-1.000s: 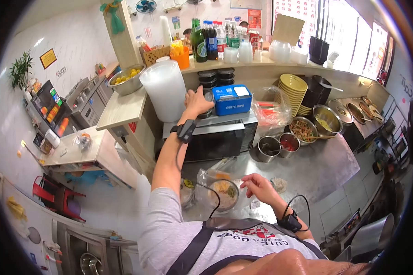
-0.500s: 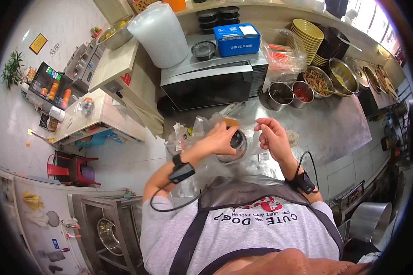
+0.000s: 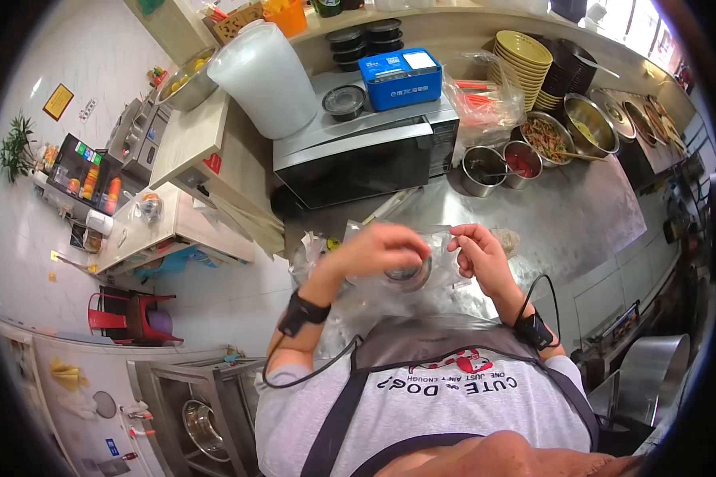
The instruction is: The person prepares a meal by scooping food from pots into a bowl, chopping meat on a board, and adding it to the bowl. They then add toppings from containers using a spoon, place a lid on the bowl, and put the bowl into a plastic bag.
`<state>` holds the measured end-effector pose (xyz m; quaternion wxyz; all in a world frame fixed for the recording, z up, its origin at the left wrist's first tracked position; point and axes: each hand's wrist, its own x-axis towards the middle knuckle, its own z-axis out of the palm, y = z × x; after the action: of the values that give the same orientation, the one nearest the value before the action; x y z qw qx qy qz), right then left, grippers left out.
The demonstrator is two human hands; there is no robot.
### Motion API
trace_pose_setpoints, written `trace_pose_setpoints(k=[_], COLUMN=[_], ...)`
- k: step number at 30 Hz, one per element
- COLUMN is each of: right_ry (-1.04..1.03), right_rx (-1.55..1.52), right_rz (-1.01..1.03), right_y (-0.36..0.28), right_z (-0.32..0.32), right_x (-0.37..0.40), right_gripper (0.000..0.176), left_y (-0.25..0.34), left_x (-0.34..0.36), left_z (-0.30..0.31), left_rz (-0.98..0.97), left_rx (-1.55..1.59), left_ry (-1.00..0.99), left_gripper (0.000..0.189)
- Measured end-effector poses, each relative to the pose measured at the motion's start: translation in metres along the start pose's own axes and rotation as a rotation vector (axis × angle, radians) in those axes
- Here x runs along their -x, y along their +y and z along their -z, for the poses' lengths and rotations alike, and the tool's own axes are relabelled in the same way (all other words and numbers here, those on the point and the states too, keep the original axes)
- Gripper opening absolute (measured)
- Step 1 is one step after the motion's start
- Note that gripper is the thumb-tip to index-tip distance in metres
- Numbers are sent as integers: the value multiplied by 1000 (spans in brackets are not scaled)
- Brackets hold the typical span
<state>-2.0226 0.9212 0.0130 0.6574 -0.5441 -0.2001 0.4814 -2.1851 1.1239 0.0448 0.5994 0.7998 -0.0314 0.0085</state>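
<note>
A round takeaway container (image 3: 411, 278) stands on the steel counter, inside or behind a clear plastic bag (image 3: 441, 241). My right hand (image 3: 480, 256) pinches the bag's rim with thumb and forefinger, on the container's right. Over the container's top hovers my left hand (image 3: 383, 249), smeared by motion. It hides much of the container, and I cannot make out its fingers' grip.
Behind the hands stands a microwave (image 3: 350, 163) with a blue box (image 3: 402, 79) on top. Two metal pots (image 3: 483, 171) and bowls of food (image 3: 546, 137) line the counter's back right. A crumpled cloth-like lump (image 3: 504, 242) lies right of my right hand.
My left hand has come off the container's dark top and lifted slightly above it, now blurred. My right hand keeps its pinch on the bag. The view has shifted a little.
</note>
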Motion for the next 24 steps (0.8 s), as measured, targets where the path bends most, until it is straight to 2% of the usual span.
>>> trace_pose_setpoints(k=[1, 2, 4, 6, 8, 10, 11, 14, 18, 19, 20, 21, 22, 23, 24], right_ry=[18, 14, 32, 70, 94, 136, 141, 172, 137, 141, 144, 132, 118, 94, 69], right_rx=[2, 3, -10, -9, -5, -7, -5, 3, 26, 57, 84, 88, 104, 105, 105], right_rz=[-9, -3, -5, 18, 22, 39, 32, 18, 23, 27, 25, 24, 22, 28, 37], right_y=[1, 1, 3, 2, 1, -3, -3, -3, 0, -1, 0, -3, -5, -5, -5], right_z=[-1, -1, 0, 0, 5, 6, 7, 7, 11, 11, 12, 11, 10, 9, 9], right_x=[0, 0, 1, 4, 5, 6, 7, 9, 4, 2, 1, 1, 0, -1, -2], right_gripper=[22, 22, 21, 21, 20, 20, 20, 19, 18, 18, 18, 18, 18, 19, 20], left_y=[0, -2, -56, -130, -227, -270, -284, -320, -367, -373, -304, -249, -241, -213, -202], left_x=[-3, -9, -29, -34, -34, -38, -39, -53, -50, -46, -26, -17, 1, 20, 35], left_z=[20, 38, 74, 96, 97, 65, 50, 30, 35, 41, 53, 56, 64, 64, 72], left_rz=[38, 71, 184, 469, 393, 276, 283, 436, 564, 567, 591, 646, 610, 529, 637], left_rx=[143, 285, 208, -172, -397, -783, -863, -934, -909, -921, -1079, -1050, -1051, -960, -956], left_ry=[147, 292, 543, 443, 206, 372, 423, 443, 426, 401, 123, 183, 281, 486, 517], left_gripper=[19, 11, 16, 24, 34, 34, 33, 31, 29, 29, 25, 21, 19, 18, 20])
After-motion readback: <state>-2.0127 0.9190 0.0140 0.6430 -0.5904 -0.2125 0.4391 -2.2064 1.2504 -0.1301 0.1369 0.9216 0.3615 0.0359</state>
